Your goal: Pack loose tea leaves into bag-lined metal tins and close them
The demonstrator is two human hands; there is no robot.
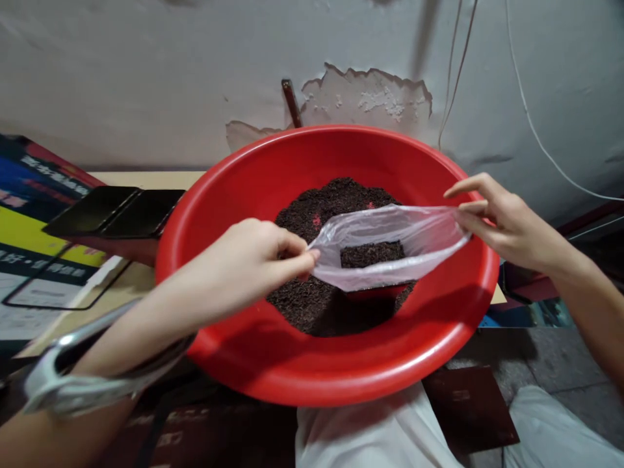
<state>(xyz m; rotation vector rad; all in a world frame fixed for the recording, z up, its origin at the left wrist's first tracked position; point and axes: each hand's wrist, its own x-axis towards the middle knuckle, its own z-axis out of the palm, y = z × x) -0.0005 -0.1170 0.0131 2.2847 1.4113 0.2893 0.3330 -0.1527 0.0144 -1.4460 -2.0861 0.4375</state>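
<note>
A thin, clear plastic bag hangs stretched between my two hands, its mouth pulled wide and facing me, above the middle of a big red basin. The film is cloudy and creased, drawn taut along the upper edge and sagging in a shallow curve below. Through the opening I see a flat, squarish patch of dark crumbly material, and under the bag's lower fold a small red-edged container shows; I cannot tell whether it sits inside the bag or just beneath it. A mound of the same dark loose material covers the basin's floor.

My left hand is closed almost to a fist, thumb and fingertips pinching the bag's left rim. My right hand is looser: thumb and middle fingers nip the right rim, while the forefinger lies straight above it, clear of the plastic.

A silver band circles my left wrist. Black trays rest on the tabletop left of the basin, beside a printed carton. Behind, paint flakes from a grey wall.
</note>
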